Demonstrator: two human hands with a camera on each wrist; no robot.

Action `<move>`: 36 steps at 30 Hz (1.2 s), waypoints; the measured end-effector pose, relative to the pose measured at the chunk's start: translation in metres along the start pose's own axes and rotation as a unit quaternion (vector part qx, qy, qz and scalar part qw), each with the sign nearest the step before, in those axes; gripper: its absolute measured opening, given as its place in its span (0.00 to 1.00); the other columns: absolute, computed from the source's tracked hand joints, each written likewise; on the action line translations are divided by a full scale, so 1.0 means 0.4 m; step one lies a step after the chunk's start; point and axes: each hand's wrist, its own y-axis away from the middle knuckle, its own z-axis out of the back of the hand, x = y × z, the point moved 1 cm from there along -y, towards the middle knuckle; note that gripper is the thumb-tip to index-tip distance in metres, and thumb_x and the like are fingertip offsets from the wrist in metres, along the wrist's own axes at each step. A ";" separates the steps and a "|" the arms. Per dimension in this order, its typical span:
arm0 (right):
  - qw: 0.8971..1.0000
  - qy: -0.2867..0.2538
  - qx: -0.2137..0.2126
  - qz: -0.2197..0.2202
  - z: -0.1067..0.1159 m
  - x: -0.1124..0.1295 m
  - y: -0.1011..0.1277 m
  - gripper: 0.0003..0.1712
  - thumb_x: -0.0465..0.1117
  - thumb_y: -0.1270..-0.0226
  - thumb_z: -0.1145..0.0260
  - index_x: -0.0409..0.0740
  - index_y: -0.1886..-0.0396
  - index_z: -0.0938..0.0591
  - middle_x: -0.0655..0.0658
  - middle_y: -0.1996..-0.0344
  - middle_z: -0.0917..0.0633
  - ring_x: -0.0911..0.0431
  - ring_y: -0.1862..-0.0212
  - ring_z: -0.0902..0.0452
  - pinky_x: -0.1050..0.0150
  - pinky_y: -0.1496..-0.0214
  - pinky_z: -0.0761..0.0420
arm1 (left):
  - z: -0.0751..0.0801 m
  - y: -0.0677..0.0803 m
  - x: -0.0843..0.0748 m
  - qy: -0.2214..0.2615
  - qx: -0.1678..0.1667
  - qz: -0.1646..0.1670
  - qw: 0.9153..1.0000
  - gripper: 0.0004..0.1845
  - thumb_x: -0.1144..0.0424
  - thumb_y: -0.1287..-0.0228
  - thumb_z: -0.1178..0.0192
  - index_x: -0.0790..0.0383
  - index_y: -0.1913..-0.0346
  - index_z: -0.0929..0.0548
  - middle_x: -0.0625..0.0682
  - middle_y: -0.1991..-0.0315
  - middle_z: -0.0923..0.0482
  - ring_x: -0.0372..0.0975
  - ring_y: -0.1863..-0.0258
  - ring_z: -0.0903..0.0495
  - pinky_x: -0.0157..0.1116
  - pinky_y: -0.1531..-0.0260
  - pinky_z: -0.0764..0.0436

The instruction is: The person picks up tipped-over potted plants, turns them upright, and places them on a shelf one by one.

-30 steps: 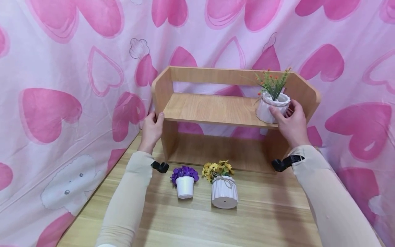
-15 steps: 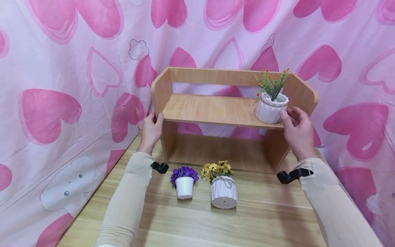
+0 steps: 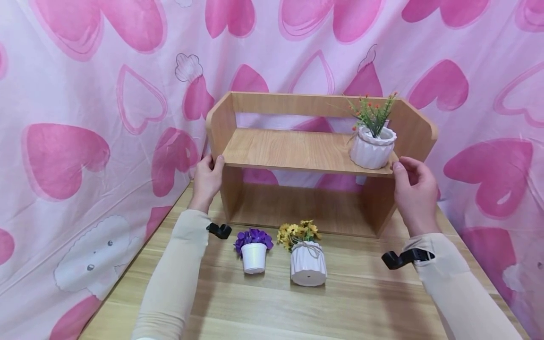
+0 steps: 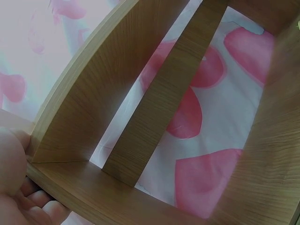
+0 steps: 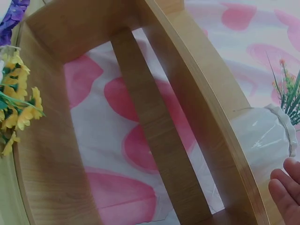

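A two-tier wooden desk shelf (image 3: pixel 289 150) stands on the table. My left hand (image 3: pixel 206 183) grips its left side at the upper board; in the left wrist view the fingers (image 4: pixel 40 206) lie under the wood. On the upper board's right end stands a white ribbed flowerpot (image 3: pixel 371 150) with green sprigs and small orange-red flowers. My right hand (image 3: pixel 416 189) is just right of the pot, near the board's right front corner, its fingers loosely bent and holding nothing. In the right wrist view, the right hand's fingers (image 5: pixel 285 187) are beside the pot.
Two pots lie tipped on the table (image 3: pixel 340 307) before the shelf: a small white pot with purple flowers (image 3: pixel 254 252) and a white ribbed pot with yellow flowers and twine (image 3: pixel 308 262). Pink heart-patterned cloth (image 3: pixel 148 156) hangs around the table's back and sides.
My right hand has let go of the flowerpot and moved right and down from it. The pot stays on the upper board. My left hand keeps its grip on the shelf.
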 end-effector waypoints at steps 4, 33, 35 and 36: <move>1.000 0.002 0.012 0.002 0.005 -0.003 0.022 0.27 0.56 0.17 0.39 0.47 0.29 0.19 0.65 0.54 0.16 0.67 0.50 0.20 0.80 0.48 0.22 | 0.001 0.000 -0.001 -0.001 0.001 0.001 1.000 0.25 0.53 0.16 0.46 0.67 0.30 0.19 0.67 0.31 0.19 0.53 0.36 0.20 0.52 0.27 0.23; 0.986 0.074 0.147 0.010 0.006 -0.042 0.124 0.33 0.63 0.17 0.42 0.45 0.29 0.21 0.37 0.41 0.14 0.72 0.53 0.18 0.85 0.50 0.23 | 0.002 0.003 -0.003 0.000 -0.004 -0.003 1.000 0.24 0.55 0.16 0.46 0.68 0.30 0.19 0.68 0.33 0.18 0.54 0.36 0.18 0.52 0.27 0.22; 0.985 0.075 0.155 0.008 0.003 -0.047 0.128 0.32 0.62 0.17 0.42 0.45 0.29 0.21 0.37 0.41 0.14 0.73 0.54 0.18 0.85 0.51 0.22 | 0.002 0.003 -0.002 0.001 -0.004 -0.001 1.000 0.24 0.55 0.16 0.46 0.68 0.30 0.19 0.68 0.33 0.18 0.54 0.36 0.18 0.52 0.27 0.22; 0.984 0.074 0.159 0.008 0.002 -0.050 0.130 0.32 0.62 0.17 0.42 0.44 0.29 0.21 0.36 0.41 0.14 0.74 0.54 0.18 0.85 0.51 0.22 | 0.003 0.003 -0.001 0.002 -0.003 0.000 1.000 0.24 0.55 0.16 0.46 0.68 0.30 0.19 0.68 0.33 0.18 0.54 0.36 0.18 0.51 0.27 0.23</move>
